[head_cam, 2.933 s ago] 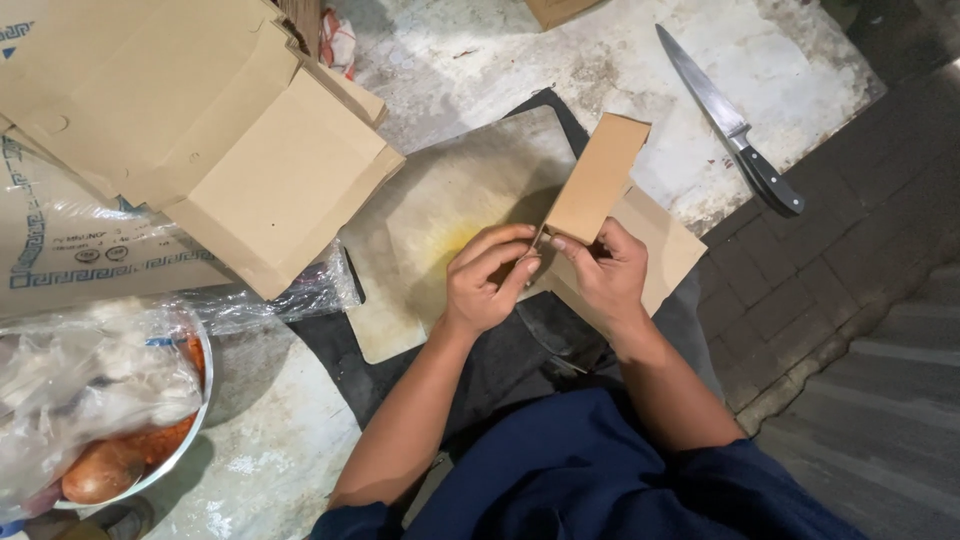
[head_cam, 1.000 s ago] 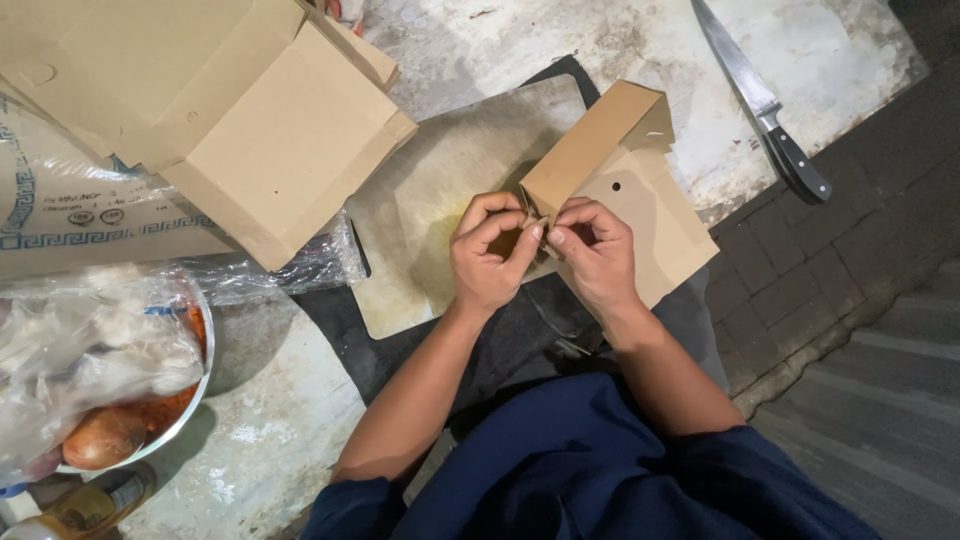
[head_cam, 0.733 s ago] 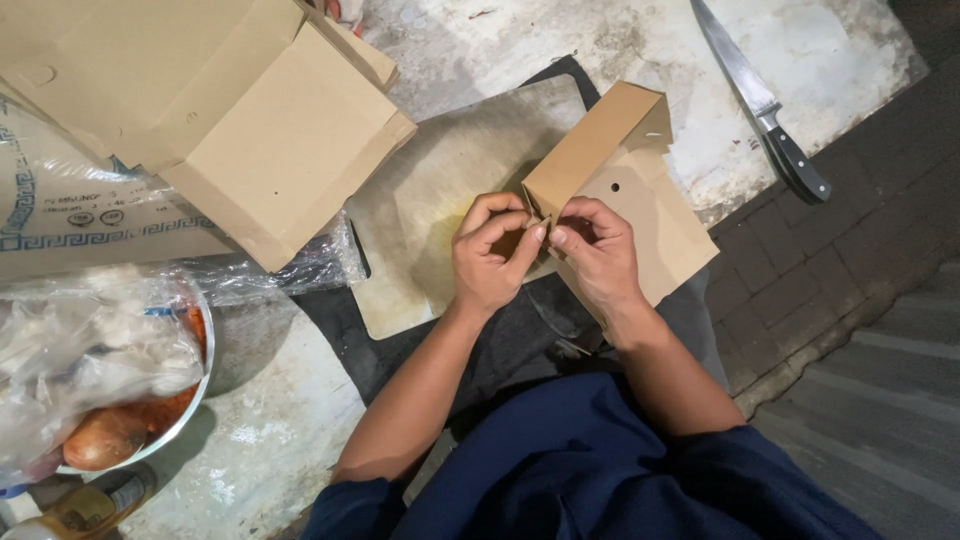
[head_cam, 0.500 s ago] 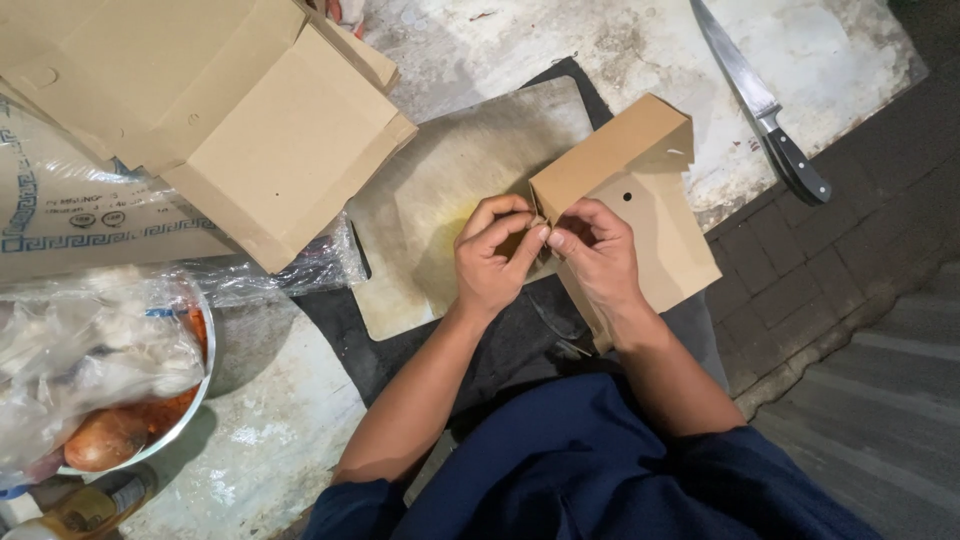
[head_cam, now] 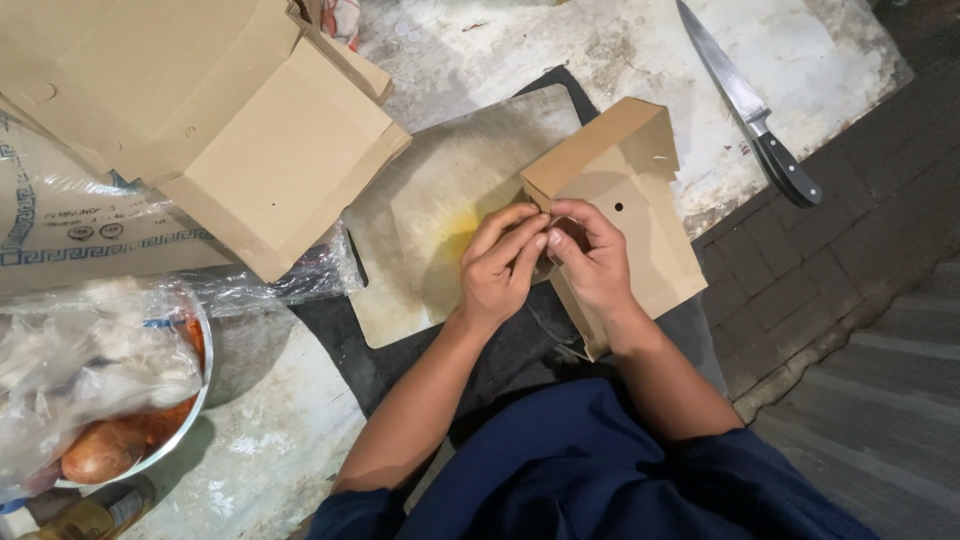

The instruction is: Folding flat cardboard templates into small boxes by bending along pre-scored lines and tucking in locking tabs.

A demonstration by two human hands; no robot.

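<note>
Seen from above, a person in a dark blue garment is working at a pale, stained counter [head_cam: 480, 45]. The left hand [head_cam: 503, 270] and the right hand [head_cam: 592, 262] are meeting fingertip to fingertip at the near left corner of a small brown cardboard box [head_cam: 622, 205], which is lying partly folded over the right end of a worn cutting board [head_cam: 440, 215] and a dark cloth [head_cam: 400, 350]. The left hand's fingers [head_cam: 515, 232] are lying together, extended and pressing against the box edge; the right hand's fingers [head_cam: 572, 215] are curling together and pinching the same edge, the thumb tip touching the left fingertips. A folded flap of the box is standing up on its far side, and a small round hole is showing in the panel just right of the right hand. To the far left, a stack of flat cardboard blanks [head_cam: 200, 110] is resting on a plastic wrapped bundle [head_cam: 70, 230]. At the near left, a metal bowl [head_cam: 195, 400] covered by a clear plastic bag [head_cam: 80, 370] is holding reddish food. At the far right, well apart from both hands, a black handled kitchen knife [head_cam: 755, 110] is lying on the counter.
</note>
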